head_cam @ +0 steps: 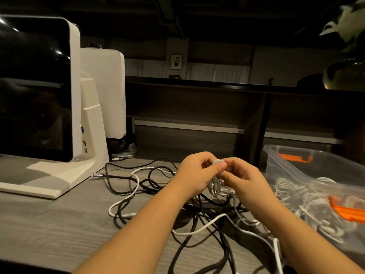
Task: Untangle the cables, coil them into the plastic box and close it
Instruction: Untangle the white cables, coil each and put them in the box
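A small grey cable bundle [215,185] hangs in loops between my two hands, above the desk. My left hand [195,173] grips its top with thumb and curled fingers. My right hand [240,176] pinches the same bundle from the right. Below them a tangle of black cables [150,184] and white cables [126,202] sprawls over the grey wooden desk [49,224]. To the right stands a clear plastic box [320,171] with orange latches [295,158], holding several coiled white cables [308,202].
A white-framed monitor on a white stand [65,107] fills the left side, a second white screen behind it. A black cable's metal plug [97,175] lies near the stand's base. A dark shelf runs behind the desk.
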`<state>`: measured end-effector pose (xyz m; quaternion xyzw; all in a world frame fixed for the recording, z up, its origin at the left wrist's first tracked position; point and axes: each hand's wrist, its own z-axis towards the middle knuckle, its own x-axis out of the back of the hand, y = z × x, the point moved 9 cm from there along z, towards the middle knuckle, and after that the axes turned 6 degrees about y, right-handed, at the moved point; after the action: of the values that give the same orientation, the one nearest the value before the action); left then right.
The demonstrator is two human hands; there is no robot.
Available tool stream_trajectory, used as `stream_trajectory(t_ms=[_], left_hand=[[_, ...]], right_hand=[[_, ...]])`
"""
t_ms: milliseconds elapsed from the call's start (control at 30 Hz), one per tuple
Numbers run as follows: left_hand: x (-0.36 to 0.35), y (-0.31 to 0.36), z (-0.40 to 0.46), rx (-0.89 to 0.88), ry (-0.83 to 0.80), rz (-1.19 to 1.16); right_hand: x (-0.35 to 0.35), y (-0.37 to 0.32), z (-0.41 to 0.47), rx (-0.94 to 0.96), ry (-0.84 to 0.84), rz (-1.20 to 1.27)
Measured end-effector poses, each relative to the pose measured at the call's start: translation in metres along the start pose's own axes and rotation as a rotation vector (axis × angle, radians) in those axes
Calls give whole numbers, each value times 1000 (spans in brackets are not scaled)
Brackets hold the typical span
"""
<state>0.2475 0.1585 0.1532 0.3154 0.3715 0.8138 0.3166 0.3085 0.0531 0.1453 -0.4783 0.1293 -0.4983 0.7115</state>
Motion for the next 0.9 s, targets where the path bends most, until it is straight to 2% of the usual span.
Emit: stream_trajectory(t_ms=[200,433,533,633,767,900], left_hand=[[2,-2,-1,37,39,-1],[-4,8,-3,-93,58,364],[-9,11,-5,-133,32,308],[-16,8,-6,-95,-25,195],[-12,5,-4,5,14,-8],[-19,1,-6,12,-36,95]], right_hand=[[-2,11,1,-108,11,45],[2,28,5,-242,51,-22],[4,32,4,-255,50,-37],[7,31,3,-244,50,-2],[11,23,2,-239,118,326],[9,25,-1,-299,115,455]])
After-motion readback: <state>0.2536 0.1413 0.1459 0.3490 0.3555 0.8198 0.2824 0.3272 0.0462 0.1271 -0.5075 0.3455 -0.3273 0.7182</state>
